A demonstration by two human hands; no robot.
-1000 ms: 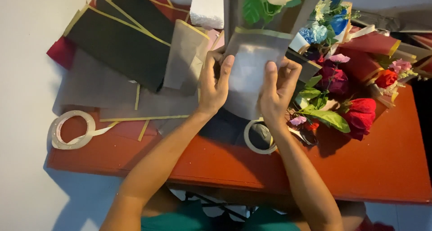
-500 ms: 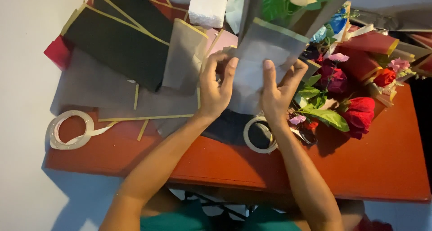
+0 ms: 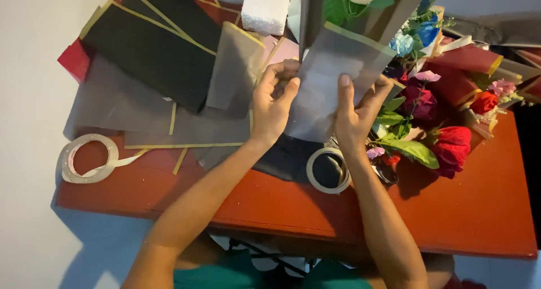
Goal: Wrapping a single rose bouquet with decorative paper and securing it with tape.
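Both forearms bare, no sleeves, no rings/watch visible. Left hand [image 3: 273, 106], right hand [image 3: 354, 117]. Teal-green garment [image 3: 225, 275] at bottom edge.

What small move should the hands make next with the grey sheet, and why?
Probably press the grey sheet closer around the bouquet. Both the left hand and the right hand pinch its lower part, its upper edge stands loosely in front of the green leaves, and the tape roll lies just below.

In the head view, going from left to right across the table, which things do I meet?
Tape ring with a loose tail → black sheet with gold edge → left hand → grey wrapping sheet → right hand → red rose.
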